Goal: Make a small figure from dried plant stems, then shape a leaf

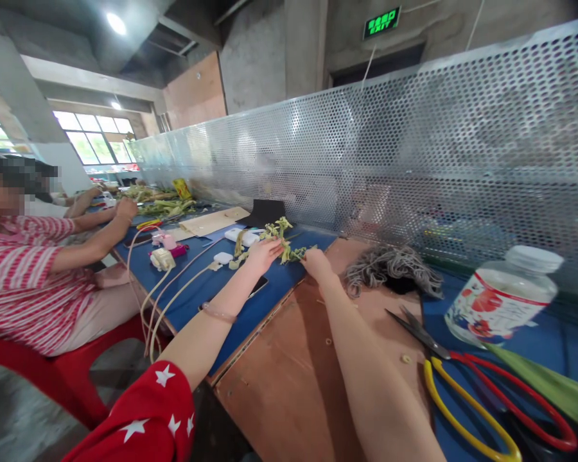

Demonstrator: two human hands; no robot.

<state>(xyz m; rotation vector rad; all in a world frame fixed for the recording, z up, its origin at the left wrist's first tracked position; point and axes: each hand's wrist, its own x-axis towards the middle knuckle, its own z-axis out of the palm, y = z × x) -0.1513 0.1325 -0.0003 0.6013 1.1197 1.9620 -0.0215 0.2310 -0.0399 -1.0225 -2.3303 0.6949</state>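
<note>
A crinkled yellow-green leafy strand (pixel 285 240) lies at the far end of my reach, over the blue tabletop. My left hand (pixel 264 253) is at its left side, fingers close together against the leaves; its fingertips are partly lost among them. At the strand's right end, the fingers of my right hand (pixel 316 263) are pinched on a thin piece of it. Behind my left wrist, a dark phone (pixel 259 286) lies partly covered. Just left of the strand sit a white box-shaped device (pixel 242 237) and a small white case (pixel 222 258).
Large scissors (pixel 455 359) with red and yellow handles lie open at right, near a clear jar (pixel 503 298) and a green husk (pixel 549 378). Grey cord (pixel 395 269) is heaped by the perforated metal screen (pixel 318 154). At left, a co-worker in a striped shirt (pixel 24 276) sits beside cables.
</note>
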